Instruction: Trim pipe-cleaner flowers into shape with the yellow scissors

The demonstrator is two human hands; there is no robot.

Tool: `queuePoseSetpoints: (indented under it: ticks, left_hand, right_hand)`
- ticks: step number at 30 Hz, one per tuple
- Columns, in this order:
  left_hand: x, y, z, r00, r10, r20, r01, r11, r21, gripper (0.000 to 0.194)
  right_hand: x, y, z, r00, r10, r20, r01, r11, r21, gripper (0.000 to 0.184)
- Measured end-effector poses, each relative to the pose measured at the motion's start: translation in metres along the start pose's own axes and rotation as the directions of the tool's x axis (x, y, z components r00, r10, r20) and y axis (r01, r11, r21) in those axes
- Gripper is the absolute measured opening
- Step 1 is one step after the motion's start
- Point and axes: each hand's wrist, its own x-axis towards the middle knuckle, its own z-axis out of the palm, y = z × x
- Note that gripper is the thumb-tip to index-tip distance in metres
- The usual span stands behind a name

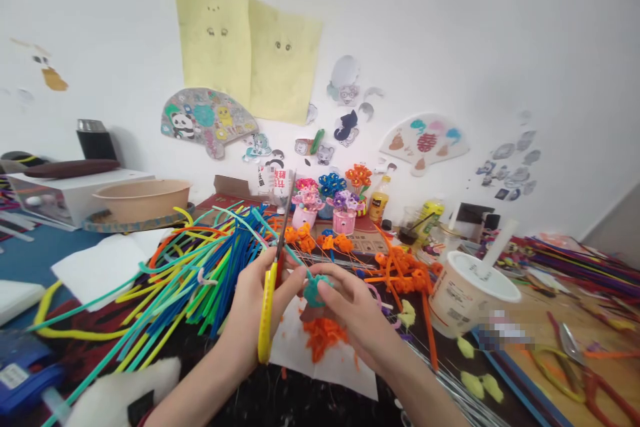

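My left hand (253,300) is closed around a pair of scissors (269,310), yellow handle down and dark blades pointing up. Its thumb and fingertips also meet at a teal pipe cleaner strand (299,257). The strand runs into a small fuzzy teal bundle (316,289), pinched between thumb and fingers of my right hand (363,303). Just below both hands, orange fuzzy scraps (323,338) lie on a white sheet of paper (345,373). The fingers partly cover the bundle, so its exact shape is hidden.
Loose pipe cleaners (200,280) in blue, green and yellow spread to the left. Orange pipe-cleaner flowers (400,267) and a lidded cup (463,293) with a straw stand right. Small flower pots (345,217) line the back. Red-handled scissors (595,387) lie at the lower right.
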Motion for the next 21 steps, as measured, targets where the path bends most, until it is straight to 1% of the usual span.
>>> queuePoseSetpoints:
  ticks: [2, 4, 7, 9, 11, 14, 16, 18, 21]
  left_hand:
    - [0.0000, -0.0018, 0.0001, 1.000, -0.007, 0.014, 0.007, 1.000, 0.009, 0.024]
    - [0.0007, -0.0047, -0.0001, 0.999, -0.011, 0.049, 0.011, 1.000, -0.010, 0.024]
    - [0.0020, -0.0073, 0.0001, 0.997, -0.006, 0.083, 0.011, 0.998, -0.059, 0.023]
    - [0.0026, -0.0065, 0.0011, 0.994, -0.015, 0.106, 0.026, 0.994, -0.103, 0.027]
    - [0.0029, -0.0041, 0.0024, 0.991, -0.046, 0.127, 0.065, 0.986, -0.151, 0.031]
    - [0.0027, -0.0004, 0.0034, 0.980, -0.137, 0.142, 0.164, 0.965, -0.205, 0.025]
    - [0.0025, 0.0007, 0.0031, 0.971, -0.181, 0.156, 0.212, 0.954, -0.214, 0.026]
    - [0.0024, 0.0004, 0.0021, 0.968, -0.191, 0.163, 0.222, 0.953, -0.206, 0.027]
    - [0.0026, -0.0014, 0.0010, 0.971, -0.180, 0.159, 0.210, 0.958, -0.194, 0.028]
  right_hand:
    - [0.0002, -0.0019, 0.0000, 1.000, 0.014, -0.014, -0.014, 0.999, 0.044, 0.033]
    - [0.0000, -0.0038, -0.0003, 1.000, 0.006, 0.001, -0.006, 0.998, 0.065, 0.037]
    - [-0.0001, -0.0044, -0.0023, 0.999, -0.027, 0.035, 0.026, 0.999, 0.044, 0.043]
    - [0.0003, -0.0037, -0.0044, 0.997, -0.064, 0.046, 0.065, 0.998, -0.011, 0.045]
    - [0.0008, -0.0034, -0.0062, 0.990, -0.127, 0.054, 0.132, 0.986, -0.103, 0.044]
    - [0.0016, -0.0044, -0.0077, 0.965, -0.251, 0.074, 0.262, 0.931, -0.255, 0.040]
    - [0.0020, -0.0051, -0.0080, 0.945, -0.317, 0.084, 0.327, 0.887, -0.327, 0.039]
    - [0.0022, -0.0050, -0.0082, 0.930, -0.356, 0.086, 0.362, 0.856, -0.370, 0.037]
    - [0.0021, -0.0037, -0.0085, 0.921, -0.380, 0.083, 0.380, 0.834, -0.399, 0.036]
